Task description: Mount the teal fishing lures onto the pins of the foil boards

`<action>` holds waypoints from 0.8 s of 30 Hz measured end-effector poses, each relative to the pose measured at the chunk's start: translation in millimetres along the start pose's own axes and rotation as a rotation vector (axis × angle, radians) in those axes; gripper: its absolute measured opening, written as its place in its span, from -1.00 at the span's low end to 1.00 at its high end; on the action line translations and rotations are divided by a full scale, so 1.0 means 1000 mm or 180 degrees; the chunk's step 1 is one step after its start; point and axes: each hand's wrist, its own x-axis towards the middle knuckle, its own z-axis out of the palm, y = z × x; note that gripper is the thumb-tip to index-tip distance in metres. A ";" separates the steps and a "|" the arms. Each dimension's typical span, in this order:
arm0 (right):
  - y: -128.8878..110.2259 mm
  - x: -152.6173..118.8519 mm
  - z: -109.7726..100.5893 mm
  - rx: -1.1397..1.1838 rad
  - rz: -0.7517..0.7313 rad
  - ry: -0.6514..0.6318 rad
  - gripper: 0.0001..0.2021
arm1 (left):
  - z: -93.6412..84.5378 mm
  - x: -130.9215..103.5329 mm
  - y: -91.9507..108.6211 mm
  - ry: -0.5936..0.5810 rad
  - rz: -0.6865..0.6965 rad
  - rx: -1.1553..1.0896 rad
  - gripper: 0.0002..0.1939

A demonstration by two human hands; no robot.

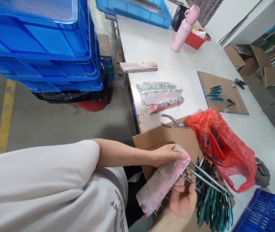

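My left hand (168, 155) grips the upper end of a pink and grey foam block (163, 180), its thumb on top. Thin metal pins stick out along the block's right edge, and slender silvery pieces (207, 180) extend from its upper corner to the right. Beneath that edge is my right hand (183, 196), palm up with curled fingers around a small dark slender piece (192, 183). A pile of glossy green, fish-shaped pieces (211, 206) lies just right of my right hand, on cardboard.
A red plastic bag (234, 151) and pliers (173, 122) lie beyond my hands. More foam blocks (163, 96) rest on the white table (147, 42). A board (234, 93) holds small green pieces. Blue crates (43, 42) stand at left, a pink bottle (184, 30) at the back.
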 end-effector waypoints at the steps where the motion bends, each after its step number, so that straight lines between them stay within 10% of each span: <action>1: 0.000 0.000 0.000 -0.0003 0.0019 0.0016 -0.82 | 0.000 0.000 0.000 0.0004 0.0002 -0.0002 -0.62; 24: 0.005 -0.007 0.005 0.0207 -0.0237 -0.0029 -0.78 | 0.001 0.000 0.001 -0.0015 -0.0040 0.0006 -0.57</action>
